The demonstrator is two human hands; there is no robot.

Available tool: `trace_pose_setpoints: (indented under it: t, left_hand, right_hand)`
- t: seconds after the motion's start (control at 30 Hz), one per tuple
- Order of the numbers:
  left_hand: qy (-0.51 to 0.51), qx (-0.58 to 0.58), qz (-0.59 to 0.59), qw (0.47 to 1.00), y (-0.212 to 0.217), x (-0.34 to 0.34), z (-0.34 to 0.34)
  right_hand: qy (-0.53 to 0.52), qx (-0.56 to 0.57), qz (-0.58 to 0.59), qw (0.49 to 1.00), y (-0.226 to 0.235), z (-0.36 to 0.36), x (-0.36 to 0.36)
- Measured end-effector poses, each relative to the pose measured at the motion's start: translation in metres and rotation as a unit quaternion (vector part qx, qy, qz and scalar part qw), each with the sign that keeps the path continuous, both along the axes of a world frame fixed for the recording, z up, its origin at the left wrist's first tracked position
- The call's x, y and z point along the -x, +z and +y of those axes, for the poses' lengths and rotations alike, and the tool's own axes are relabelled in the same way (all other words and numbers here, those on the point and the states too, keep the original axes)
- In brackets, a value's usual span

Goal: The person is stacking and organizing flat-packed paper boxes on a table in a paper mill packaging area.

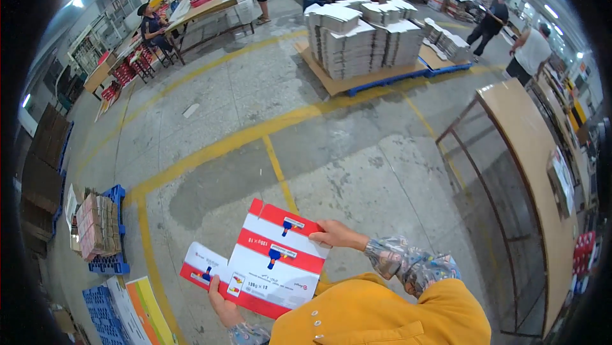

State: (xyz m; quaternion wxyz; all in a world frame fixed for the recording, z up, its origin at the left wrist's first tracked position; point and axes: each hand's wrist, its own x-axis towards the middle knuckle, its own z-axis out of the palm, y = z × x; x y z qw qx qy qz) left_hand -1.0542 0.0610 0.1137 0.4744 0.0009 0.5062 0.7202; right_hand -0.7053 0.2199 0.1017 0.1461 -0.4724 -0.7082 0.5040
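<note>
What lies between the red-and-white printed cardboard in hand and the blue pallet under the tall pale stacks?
In the head view, grey floor shows between the printed cardboard and the blue pallet, crossed by a broad yellow painted line.

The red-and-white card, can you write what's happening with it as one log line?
left hand: holds printed card, lower left edge | right hand: holds its upper right edge | ahead: pale stacks, yellow floor line
</note>
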Motion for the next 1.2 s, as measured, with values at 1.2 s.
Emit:
trace_pose_setpoints:
  t: [1.2]
  left_hand:
    - [0.020, -0.004, 0.040, 0.999, 0.014, 0.057, 0.232]
  right_hand:
    - [-0.005, 0.069, 0.062, 0.996, 0.015, 0.237, 0.062]
